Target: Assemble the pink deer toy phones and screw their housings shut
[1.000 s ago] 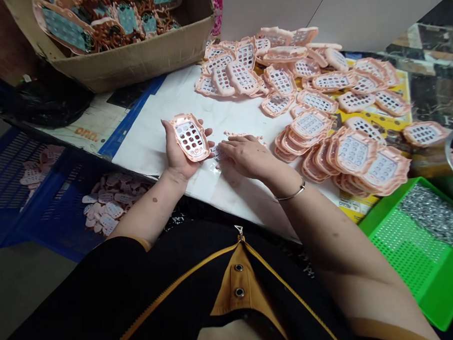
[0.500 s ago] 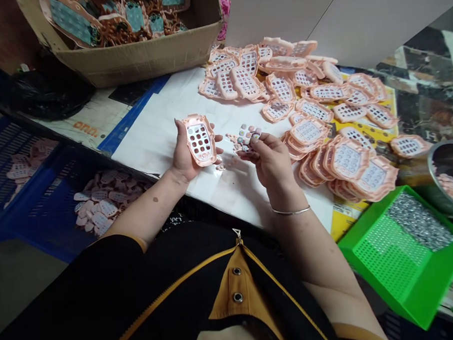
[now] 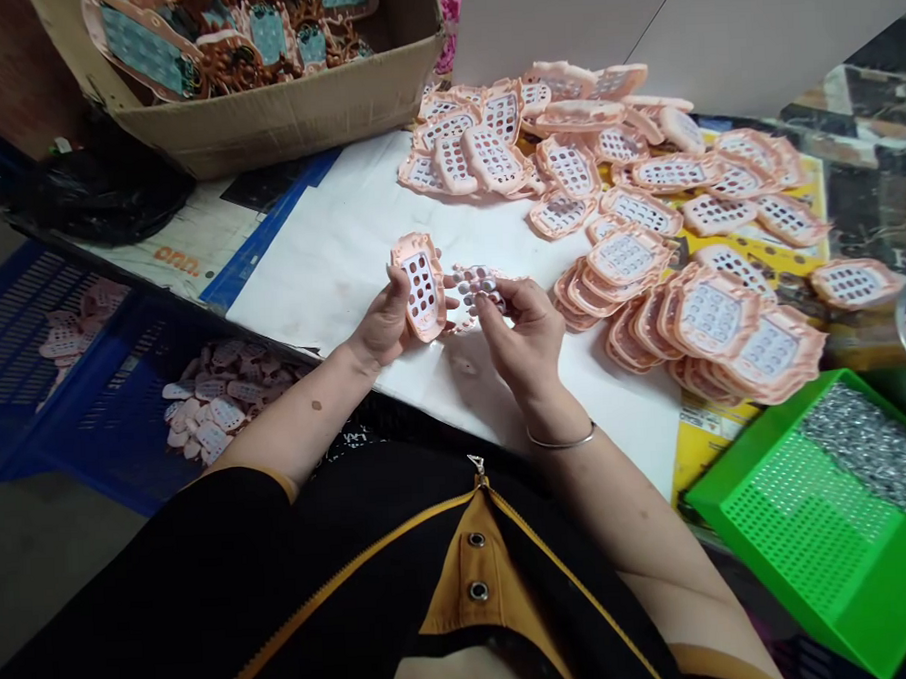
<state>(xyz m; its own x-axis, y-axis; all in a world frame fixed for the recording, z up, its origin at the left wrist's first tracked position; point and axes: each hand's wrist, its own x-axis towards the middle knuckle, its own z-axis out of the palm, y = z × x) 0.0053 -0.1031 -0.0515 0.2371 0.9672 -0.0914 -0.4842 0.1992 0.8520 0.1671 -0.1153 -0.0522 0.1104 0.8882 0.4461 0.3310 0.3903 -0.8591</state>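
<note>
My left hand (image 3: pixel 387 322) holds a pink plastic phone-shaped shell (image 3: pixel 422 285) with rows of button holes, tilted on edge toward my right hand. My right hand (image 3: pixel 519 329) pinches a small rubber keypad sheet (image 3: pixel 476 283) with pale buttons, right beside the shell. Both hands hover over a white sheet (image 3: pixel 343 234) on the table. A large heap of the same pink shells (image 3: pixel 643 221) lies to the right and behind.
A cardboard box (image 3: pixel 278 107) of finished decorated pieces stands at the back left. A green perforated tray (image 3: pixel 813 524) with small metal screws (image 3: pixel 870 446) sits at the right. Blue crates (image 3: pixel 88 415) with pale keypad pieces (image 3: pixel 208 410) are below the table's left edge.
My right hand picked the keypad sheet off the white sheet and brought it up to the shell. My left hand tilted the shell toward it.
</note>
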